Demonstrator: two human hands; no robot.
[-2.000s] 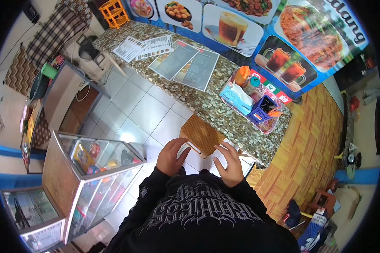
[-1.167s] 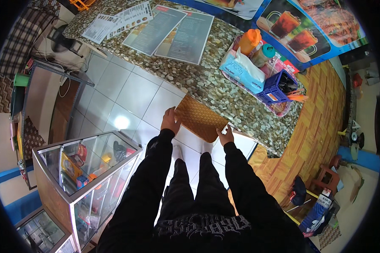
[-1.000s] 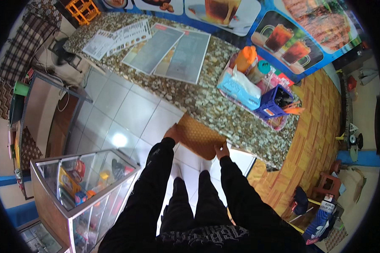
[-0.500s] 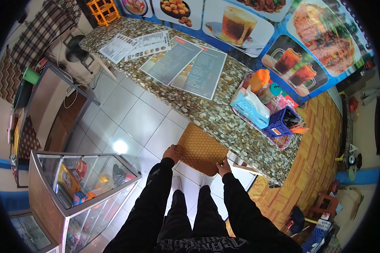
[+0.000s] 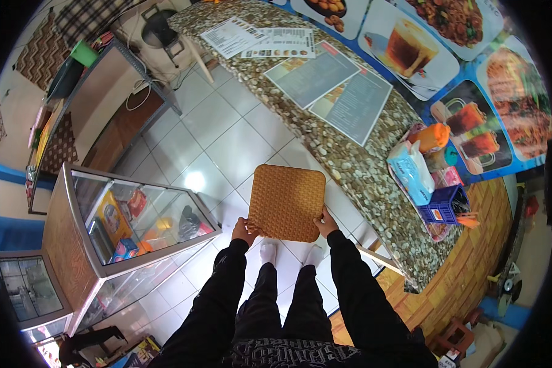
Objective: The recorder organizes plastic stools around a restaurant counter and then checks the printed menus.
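Observation:
A brown stool (image 5: 287,199) with a square, woven-pattern seat and rounded corners is in front of me, seen from straight above, so any legs are hidden. My left hand (image 5: 244,232) grips the near left corner of the seat. On the opposite side my right hand (image 5: 326,222) holds the near right edge, its thumb lying on top. The seat is level between my hands, left of the stone counter and above the tiled floor. Whether it touches the floor I cannot tell.
A pebble-patterned counter (image 5: 325,161) runs along my right, with laminated menus (image 5: 352,107) and a tray holding a tissue pack (image 5: 411,175) and blue basket (image 5: 444,205). A glass display case (image 5: 147,221) stands at left. Behind it is a metal-framed shelf (image 5: 113,116).
The stool has come out from beneath the counter's edge, and its whole seat now shows. Both hands have kept their hold. My view has turned, shifting the counter rightward.

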